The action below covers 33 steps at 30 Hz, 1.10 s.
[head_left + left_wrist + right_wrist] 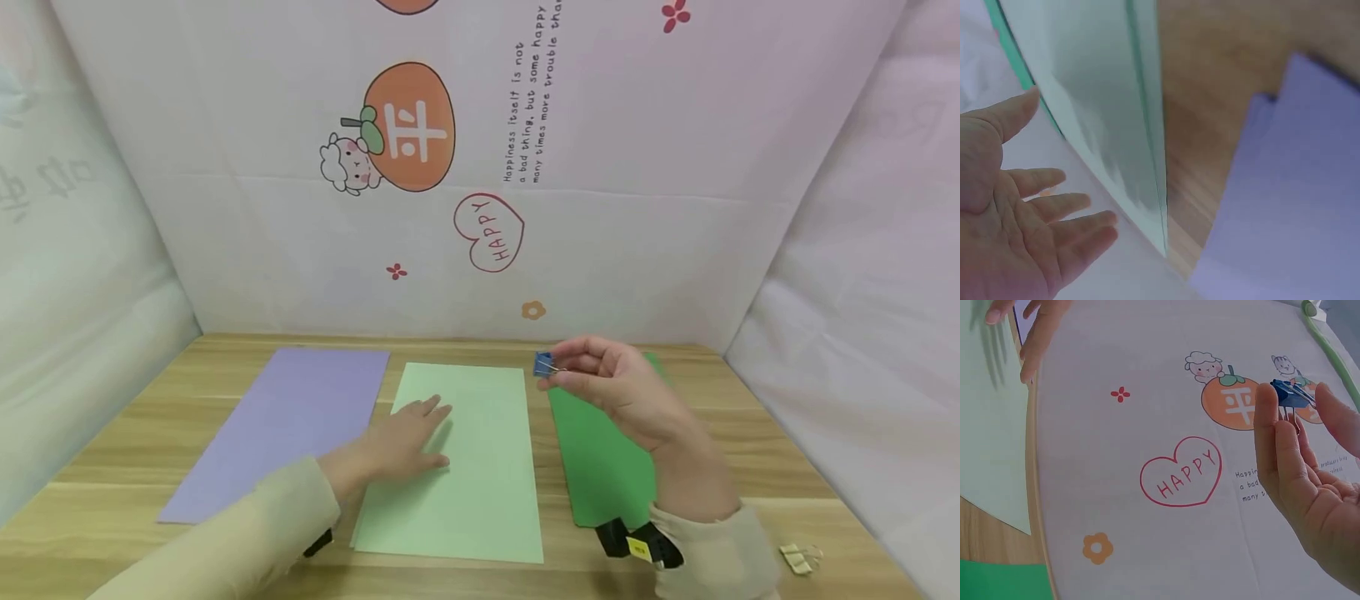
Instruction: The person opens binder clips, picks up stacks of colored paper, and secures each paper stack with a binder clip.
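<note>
My right hand (pixel 618 387) pinches a small blue binder clip (pixel 543 364) between thumb and fingers, held up above the table near the green sheets. The clip's silver wire handles show in the right wrist view, where the blue binder clip (pixel 1291 395) sits at the fingertips. My left hand (pixel 401 437) is spread over a stack of pale green paper (pixel 480 500), fingers apart. In the left wrist view the left hand (pixel 1029 219) has straight, loose fingers with nothing in them, and the pale green paper (pixel 1097 94) shows slightly offset layers.
Purple paper (pixel 300 408) lies left of the pale green stack, darker green paper (pixel 600 458) to its right. A pale yellow binder clip (pixel 797 559) rests on the wooden table (pixel 720 575) at the front right. A printed white cloth (pixel 637 250) stands behind the table.
</note>
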{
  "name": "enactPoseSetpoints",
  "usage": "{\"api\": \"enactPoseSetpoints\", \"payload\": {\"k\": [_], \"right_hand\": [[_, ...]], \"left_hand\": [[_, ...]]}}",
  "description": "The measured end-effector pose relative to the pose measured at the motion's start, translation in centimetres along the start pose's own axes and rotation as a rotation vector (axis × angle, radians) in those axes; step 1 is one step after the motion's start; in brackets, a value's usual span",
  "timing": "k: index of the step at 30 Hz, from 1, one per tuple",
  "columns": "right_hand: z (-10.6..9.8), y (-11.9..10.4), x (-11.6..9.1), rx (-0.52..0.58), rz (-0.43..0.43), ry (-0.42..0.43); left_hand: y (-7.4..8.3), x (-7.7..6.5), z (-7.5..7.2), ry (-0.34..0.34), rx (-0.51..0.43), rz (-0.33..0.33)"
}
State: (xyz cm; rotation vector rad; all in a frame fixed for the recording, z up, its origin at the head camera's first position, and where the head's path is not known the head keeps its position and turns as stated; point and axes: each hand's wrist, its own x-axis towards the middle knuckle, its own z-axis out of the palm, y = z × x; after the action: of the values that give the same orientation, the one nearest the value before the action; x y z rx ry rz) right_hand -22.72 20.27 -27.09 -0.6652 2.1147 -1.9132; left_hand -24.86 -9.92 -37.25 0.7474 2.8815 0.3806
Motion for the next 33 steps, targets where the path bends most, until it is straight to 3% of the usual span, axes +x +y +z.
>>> {"api": "enactPoseSetpoints", "payload": {"k": [4,9,13,18,26,33], "right_hand": [[0.1,0.1,0.0,-0.010,0.005,-0.011],[-0.2,0.3,0.0,-0.029,0.023,0.002],[-0.3,0.3,0.0,-0.035,0.041,0.001],[-0.2,0.3,-0.1,-0.037,0.040,-0.012],[-0.2,0.2,-0.3,-0.060,0.054,-0.011],[-0.5,0.2,-0.3,-0.111,0.093,0.010]], "left_hand": [[-1.5,0.5,-0.5,0.012,-0.185,-0.096],[-2.8,0.9,-1.2,0.043,-0.306,-0.177],[-3.2,1.0,-1.5,0.051,-0.343,-0.227],[-2.8,1.2,-1.6,0.028,-0.298,-0.275],[-2.1,1.5,-1.1,-0.023,-0.065,-0.348],[-0.2,2.4,-0.9,-0.042,-0.061,-0.390]]}}
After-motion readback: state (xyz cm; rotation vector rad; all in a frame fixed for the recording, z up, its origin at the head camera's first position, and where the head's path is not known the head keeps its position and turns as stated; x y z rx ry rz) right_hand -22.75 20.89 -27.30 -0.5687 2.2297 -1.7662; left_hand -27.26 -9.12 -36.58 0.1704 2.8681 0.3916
